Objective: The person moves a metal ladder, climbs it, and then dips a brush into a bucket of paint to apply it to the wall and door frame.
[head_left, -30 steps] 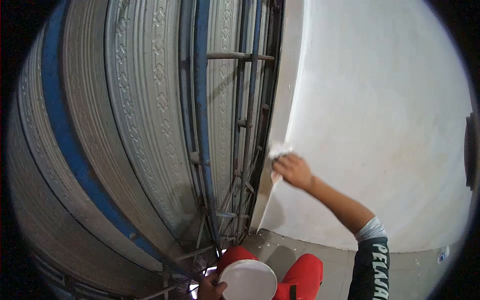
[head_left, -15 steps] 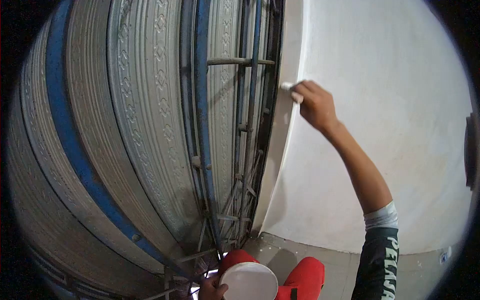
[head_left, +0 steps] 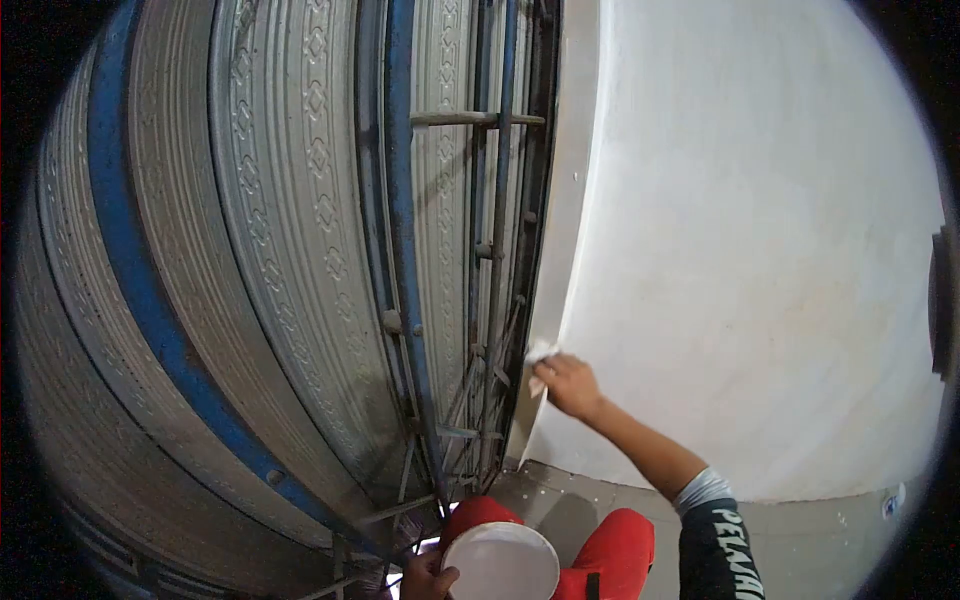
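Note:
At the narrow edge strip of the wall point(head_left: 560, 215), low down beside the metal gate, my right hand point(head_left: 567, 386) is closed round a small whitish thing point(head_left: 542, 352) that looks like a brush head or cloth; its exact kind is unclear. My left hand point(head_left: 430, 577) grips the rim of a round white container point(head_left: 500, 565) between my knees, at the bottom of the view. The container holds something pale.
A folding metal gate with blue bars point(head_left: 402, 180) and ribbed grey panels point(head_left: 290, 200) fills the left. A white wall point(head_left: 750, 250) rises at the right above a tiled floor point(head_left: 680, 530) with white specks. A dark object point(head_left: 940, 300) is at the far right.
My right hand has moved down along the wall's edge strip and slightly left, with the whitish thing still in it. My left hand and the container have hardly moved.

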